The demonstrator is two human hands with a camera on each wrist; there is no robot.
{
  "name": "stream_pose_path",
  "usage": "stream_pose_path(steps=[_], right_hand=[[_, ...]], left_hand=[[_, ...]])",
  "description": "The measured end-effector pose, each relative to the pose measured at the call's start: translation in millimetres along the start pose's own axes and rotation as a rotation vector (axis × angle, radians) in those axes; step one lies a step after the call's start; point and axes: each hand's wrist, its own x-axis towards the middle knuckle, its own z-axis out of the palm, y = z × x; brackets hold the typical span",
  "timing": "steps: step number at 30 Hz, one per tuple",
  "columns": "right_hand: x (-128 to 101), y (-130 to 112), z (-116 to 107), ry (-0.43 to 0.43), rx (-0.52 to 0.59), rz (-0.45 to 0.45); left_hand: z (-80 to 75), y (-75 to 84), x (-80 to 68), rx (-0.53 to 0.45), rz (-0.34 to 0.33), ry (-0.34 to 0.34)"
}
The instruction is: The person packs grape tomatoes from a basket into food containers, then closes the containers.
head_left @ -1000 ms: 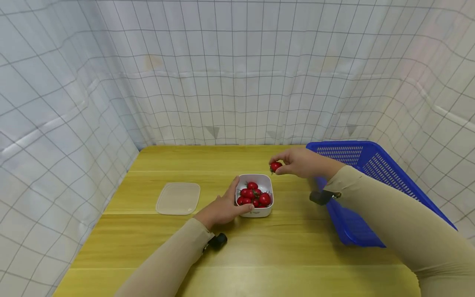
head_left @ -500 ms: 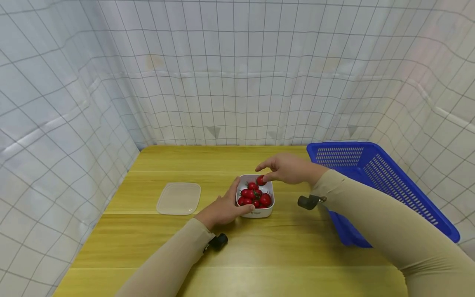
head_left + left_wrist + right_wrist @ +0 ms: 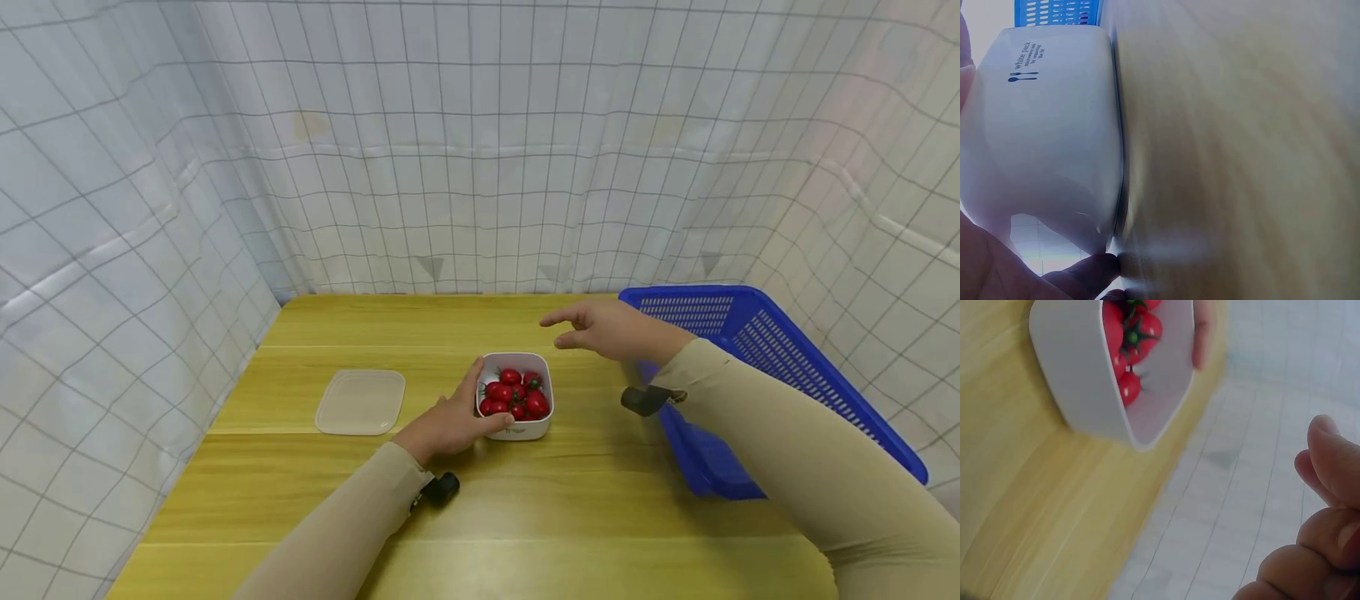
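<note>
Here, in the middle of the frame, the left hand holds the small white square box with round corners, its thumb and fingers around the side, and shiny round red tomatoes with green tops sit inside. Up and to the right of the box, the right hand has its thumb and pointing finger apart, but I can't tell if its other, curled fingers hold something. A pale, flat, see-through square lid lies at the left, and a big blue plastic basket with holes is at the right, both on the yellow wood table.
</note>
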Motion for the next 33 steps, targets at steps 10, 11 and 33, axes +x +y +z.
stream_pose_path(steps=[10,11,33], right_hand=[[-38,80,-26,0.184,-0.004,0.156],[-42,89,-27,0.189,-0.008,0.169],[-76,177,0,-0.016,-0.053,0.095]], left_hand=[[2.0,1.2,-0.5,0.024,-0.030,0.015],[1.8,1.6,-0.9,0.027,-0.034,0.016],[5.6,0.3,4.3,0.026,-0.032,0.011]])
